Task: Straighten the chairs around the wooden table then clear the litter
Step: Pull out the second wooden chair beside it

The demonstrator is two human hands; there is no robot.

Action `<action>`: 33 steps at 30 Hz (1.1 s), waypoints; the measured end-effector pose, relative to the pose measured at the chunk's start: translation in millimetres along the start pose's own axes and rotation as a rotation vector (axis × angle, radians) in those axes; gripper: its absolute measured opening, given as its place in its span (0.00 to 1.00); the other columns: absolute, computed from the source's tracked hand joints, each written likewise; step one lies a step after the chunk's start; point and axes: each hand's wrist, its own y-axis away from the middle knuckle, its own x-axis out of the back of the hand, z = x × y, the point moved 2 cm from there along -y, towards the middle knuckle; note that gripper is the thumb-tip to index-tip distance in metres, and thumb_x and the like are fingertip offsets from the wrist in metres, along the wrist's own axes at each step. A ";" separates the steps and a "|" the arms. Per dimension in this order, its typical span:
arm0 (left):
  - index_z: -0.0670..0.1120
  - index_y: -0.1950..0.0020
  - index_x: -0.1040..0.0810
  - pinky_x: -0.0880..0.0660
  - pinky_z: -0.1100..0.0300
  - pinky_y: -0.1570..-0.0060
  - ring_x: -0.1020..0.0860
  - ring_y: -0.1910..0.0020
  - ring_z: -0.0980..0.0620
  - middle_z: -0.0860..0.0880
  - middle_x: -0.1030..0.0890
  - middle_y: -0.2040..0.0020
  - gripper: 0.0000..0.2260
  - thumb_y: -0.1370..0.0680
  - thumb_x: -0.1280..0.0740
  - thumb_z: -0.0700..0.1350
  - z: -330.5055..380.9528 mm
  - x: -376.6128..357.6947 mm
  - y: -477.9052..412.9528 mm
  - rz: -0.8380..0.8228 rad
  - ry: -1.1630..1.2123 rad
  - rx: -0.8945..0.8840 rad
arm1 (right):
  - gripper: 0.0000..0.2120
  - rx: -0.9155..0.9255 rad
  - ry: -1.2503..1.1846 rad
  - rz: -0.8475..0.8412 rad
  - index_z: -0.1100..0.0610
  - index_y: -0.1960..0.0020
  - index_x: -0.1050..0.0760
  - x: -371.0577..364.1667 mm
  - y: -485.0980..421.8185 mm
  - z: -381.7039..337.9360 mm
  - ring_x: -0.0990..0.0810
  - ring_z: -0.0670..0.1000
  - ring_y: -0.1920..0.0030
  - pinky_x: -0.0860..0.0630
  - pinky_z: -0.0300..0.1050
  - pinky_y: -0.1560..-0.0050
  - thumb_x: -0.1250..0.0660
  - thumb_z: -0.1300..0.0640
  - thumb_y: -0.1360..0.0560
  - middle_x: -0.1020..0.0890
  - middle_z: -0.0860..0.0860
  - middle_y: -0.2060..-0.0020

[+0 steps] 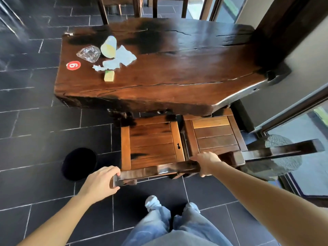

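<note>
A thick slab wooden table (177, 68) fills the middle of the view. Two wooden chairs stand at its near side, seats partly under the top. My left hand (101, 181) grips the left end of the near left chair's (152, 142) top rail and my right hand (206, 163) grips its right end. The right chair (214, 134) stands close beside it, its back rail reaching right. Litter lies on the table's left part: crumpled clear plastic (88, 53), a paper cup on its side (108, 47), a torn white tissue (119, 60) and a small yellow-green piece (109, 75).
A red round number sticker (73, 65) is stuck near the litter. A dark round bin (79, 164) stands on the tiled floor left of the chair. More chairs (120, 8) stand beyond the table. A wall, a dark post and glass doors (301, 110) close the right side.
</note>
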 end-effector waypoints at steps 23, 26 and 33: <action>0.51 0.62 0.23 0.29 0.60 0.65 0.23 0.63 0.50 0.52 0.21 0.65 0.07 0.25 0.34 0.49 27.2 13.5 -36.8 0.017 0.105 0.594 | 0.18 0.064 -0.095 0.059 0.46 0.35 0.29 -1.0 -9.9 8.3 0.21 0.55 0.47 0.22 0.50 0.48 0.47 0.43 0.20 0.20 0.51 0.45; 0.53 0.60 0.23 0.26 0.58 0.61 0.22 0.61 0.50 0.52 0.19 0.61 0.06 0.25 0.37 0.48 45.6 11.1 -46.1 -0.056 0.136 0.594 | 0.15 0.074 -0.229 0.115 0.46 0.36 0.28 7.2 -3.7 33.5 0.20 0.54 0.49 0.21 0.48 0.50 0.48 0.47 0.18 0.19 0.52 0.46; 0.56 0.54 0.24 0.24 0.59 0.50 0.21 0.50 0.59 0.58 0.18 0.53 0.01 0.25 0.33 0.51 208.7 -11.9 -115.4 -0.101 0.473 0.244 | 0.15 -0.013 -0.369 0.164 0.45 0.37 0.27 17.3 12.9 182.2 0.20 0.52 0.46 0.23 0.46 0.49 0.41 0.45 0.21 0.19 0.48 0.43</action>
